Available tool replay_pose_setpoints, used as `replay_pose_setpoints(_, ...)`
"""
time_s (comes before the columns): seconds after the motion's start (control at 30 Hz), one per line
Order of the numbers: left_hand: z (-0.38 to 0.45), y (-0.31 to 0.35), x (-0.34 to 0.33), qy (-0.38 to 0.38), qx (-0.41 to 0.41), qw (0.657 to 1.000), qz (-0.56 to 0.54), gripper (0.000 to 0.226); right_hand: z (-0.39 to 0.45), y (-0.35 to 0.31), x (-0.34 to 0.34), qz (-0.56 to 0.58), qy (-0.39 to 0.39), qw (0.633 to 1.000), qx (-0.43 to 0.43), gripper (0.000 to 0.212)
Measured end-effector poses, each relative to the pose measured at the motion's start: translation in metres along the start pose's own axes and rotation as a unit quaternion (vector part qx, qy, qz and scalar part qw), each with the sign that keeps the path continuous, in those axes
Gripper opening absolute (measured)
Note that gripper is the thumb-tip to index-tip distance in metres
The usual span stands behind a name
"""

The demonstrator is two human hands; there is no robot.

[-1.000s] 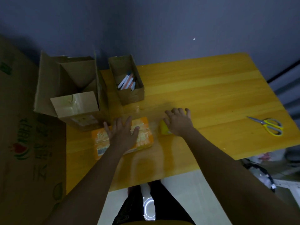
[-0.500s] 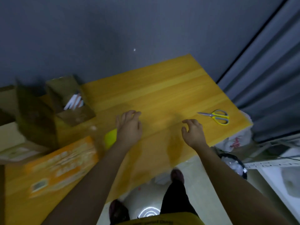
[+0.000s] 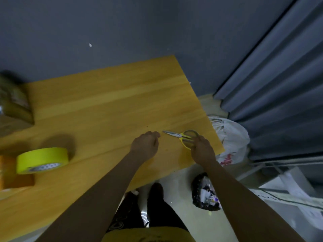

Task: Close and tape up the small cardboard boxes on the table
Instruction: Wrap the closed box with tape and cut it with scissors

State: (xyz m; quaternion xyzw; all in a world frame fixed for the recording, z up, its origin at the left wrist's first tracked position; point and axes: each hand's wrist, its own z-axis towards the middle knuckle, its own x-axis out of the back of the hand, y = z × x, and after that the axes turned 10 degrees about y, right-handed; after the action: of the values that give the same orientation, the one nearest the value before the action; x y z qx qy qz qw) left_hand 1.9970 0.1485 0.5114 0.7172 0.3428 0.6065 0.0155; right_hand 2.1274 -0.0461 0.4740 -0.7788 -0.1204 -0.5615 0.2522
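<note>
So right now this looks like the tool-fetching step, not the taping itself: the right hand (image 3: pixel 202 151) is down on the yellow-handled scissors (image 3: pixel 181 137) near the right edge of the wooden table (image 3: pixel 104 102), with its fingers curled over the handle loops. I'd call that a grip just being taken, though the scissors lie flat on the wood and I can't tell whether any finger is actually through a loop. The left hand (image 3: pixel 146 145) sits just beside the blade tips, fingers loosely curled and holding nothing as far as I can see. The yellow tape roll (image 3: pixel 42 159) is well apart from both hands, over at the left, lying flat with one edge propped on an orange box (image 3: pixel 14 172) that's mostly cut off by the frame. A brown cardboard box (image 3: pixel 14 105) sits blurry at the far left too, and whether its flaps are shut is impossible to say. My guess is no box is taped yet, so the job is still early. Next move probably means lifting the scissors cleanly, then swinging back left to the tape and boxes. Watch those blade tips so close to the left fingers.
</note>
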Motion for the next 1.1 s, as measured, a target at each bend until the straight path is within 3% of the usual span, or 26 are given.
replay_pose_setpoints(0.13, 0.009, 0.005, -0.011, -0.022, 0.016, 1.0, -0.003, 0.037, 0.025, 0.01, -0.017, -0.058, -0.009, 0.995, 0.084, 0.045)
replay_pose_setpoints(0.37, -0.007, -0.02, -0.015, -0.004, 0.066, 0.996, -0.055, 0.036, 0.059, -0.007, -0.027, -0.194, -0.008, 0.973, 0.124, 0.04)
replay_pose_setpoints(0.43, -0.02, -0.034, -0.012, 0.027, 0.089, 0.992, -0.081, 0.035, 0.066, -0.028, -0.021, -0.128, -0.035, 0.984, 0.119, 0.041)
replay_pose_setpoints(0.53, -0.045, -0.061, -0.003, 0.12, 0.127, 0.978, -0.116, 0.032, 0.065, -0.078, -0.015, 0.089, -0.047, 0.992, 0.073, 0.039)
replay_pose_setpoints(0.67, -0.092, -0.102, 0.027, 0.28, 0.201, 0.929, -0.132, 0.027, 0.043, -0.176, -0.016, 0.288, -0.087, 0.948, 0.106, 0.019)
replay_pose_setpoints(0.8, -0.144, -0.156, 0.068, 0.399, 0.264, 0.873, -0.096, 0.023, -0.006, -0.267, -0.029, 0.355, -0.148, 0.916, 0.115, 0.029)
replay_pose_setpoints(0.93, -0.186, -0.221, 0.095, 0.423, 0.305, 0.852, -0.04, 0.025, -0.052, -0.336, -0.051, 0.338, -0.195, 0.909, 0.149, 0.033)
replay_pose_setpoints(1.1, -0.209, -0.297, 0.103, 0.368, 0.336, 0.866, -0.033, 0.033, -0.079, -0.409, -0.082, 0.358, -0.065, 0.924, 0.117, 0.039)
